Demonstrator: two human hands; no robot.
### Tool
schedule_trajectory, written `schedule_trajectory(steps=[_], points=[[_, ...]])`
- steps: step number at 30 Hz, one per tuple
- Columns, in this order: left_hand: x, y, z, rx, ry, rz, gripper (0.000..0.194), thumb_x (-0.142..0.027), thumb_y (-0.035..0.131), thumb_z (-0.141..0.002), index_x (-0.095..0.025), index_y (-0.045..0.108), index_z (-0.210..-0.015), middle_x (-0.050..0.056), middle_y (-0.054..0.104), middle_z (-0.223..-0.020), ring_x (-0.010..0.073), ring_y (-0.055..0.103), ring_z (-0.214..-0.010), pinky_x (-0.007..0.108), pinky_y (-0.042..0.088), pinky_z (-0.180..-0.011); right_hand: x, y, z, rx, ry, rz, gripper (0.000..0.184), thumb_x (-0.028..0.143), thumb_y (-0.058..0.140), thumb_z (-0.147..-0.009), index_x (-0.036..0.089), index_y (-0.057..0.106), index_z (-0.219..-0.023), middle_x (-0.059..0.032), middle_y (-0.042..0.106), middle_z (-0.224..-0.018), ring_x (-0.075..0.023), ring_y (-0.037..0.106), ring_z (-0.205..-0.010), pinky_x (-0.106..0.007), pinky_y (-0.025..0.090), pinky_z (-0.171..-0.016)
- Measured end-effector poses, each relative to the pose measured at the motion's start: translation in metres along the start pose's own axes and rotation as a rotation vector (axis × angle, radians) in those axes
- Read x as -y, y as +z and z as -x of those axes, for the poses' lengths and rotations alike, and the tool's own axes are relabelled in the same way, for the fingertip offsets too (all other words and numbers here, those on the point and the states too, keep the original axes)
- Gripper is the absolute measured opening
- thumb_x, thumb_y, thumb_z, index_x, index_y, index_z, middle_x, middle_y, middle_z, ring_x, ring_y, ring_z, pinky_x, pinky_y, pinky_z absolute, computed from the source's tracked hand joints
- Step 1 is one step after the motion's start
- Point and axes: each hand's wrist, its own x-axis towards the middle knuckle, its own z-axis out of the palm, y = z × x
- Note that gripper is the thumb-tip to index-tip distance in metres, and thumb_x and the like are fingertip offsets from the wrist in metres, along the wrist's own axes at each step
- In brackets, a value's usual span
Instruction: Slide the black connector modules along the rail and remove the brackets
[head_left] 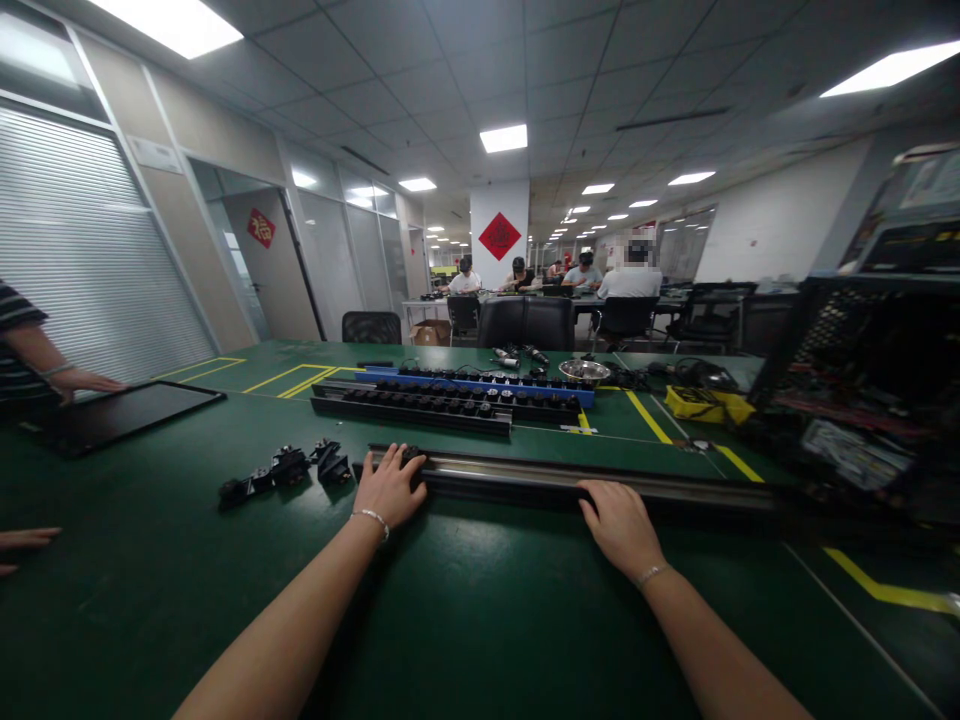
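Observation:
A long black rail (495, 476) with a shiny metal channel lies across the table in front of me. My left hand (384, 490) spans its left end, fingers spread over the top and thumb at the front side. A small black wheel (411, 454) sits by those fingertips. Farther right, my right hand (621, 522) has its fingers bent over the rail's front edge, thumb below. Left of the rail lie loose black bracket-like parts (289, 466). Behind it are more black rails with rows of rollers (450, 402) and a blue rail (577, 397).
A metal bowl (585, 371), a yellow tray (694, 404) and cables stand at the back right. A dark open-framed rack (862, 400) borders the right side. At the left, another person's hand (86, 381) touches a black flat panel (135, 415). Yellow tape (649, 417) marks the green table.

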Motion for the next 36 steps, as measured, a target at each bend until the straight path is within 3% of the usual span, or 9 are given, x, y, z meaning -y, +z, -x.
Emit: schedule_trajectory(steps=[25, 36], points=[[0.041, 0.004, 0.0, 0.035, -0.092, -0.037, 0.049, -0.046, 0.04, -0.081, -0.031, 0.047, -0.127, 0.007, 0.04, -0.141, 0.0259, 0.026, -0.134, 0.052, 0.018, -0.106, -0.001, 0.0, 0.0, 0.023, 0.01, 0.004, 0.027, 0.023, 0.042, -0.084, 0.018, 0.061, -0.102, -0.0071, 0.066, -0.103, -0.0211, 0.057, -0.099, -0.038, 0.037, -0.091], [0.068, 0.005, 0.001, 0.059, -0.129, -0.041, 0.052, -0.054, 0.024, -0.087, -0.033, 0.045, -0.129, 0.006, 0.038, -0.143, 0.0257, 0.025, -0.135, 0.052, 0.023, -0.104, -0.001, 0.001, 0.0, 0.025, 0.011, 0.002, 0.026, 0.023, 0.043, -0.084, 0.018, 0.061, -0.103, -0.007, 0.066, -0.103, -0.021, 0.057, -0.098, -0.038, 0.037, -0.091]])
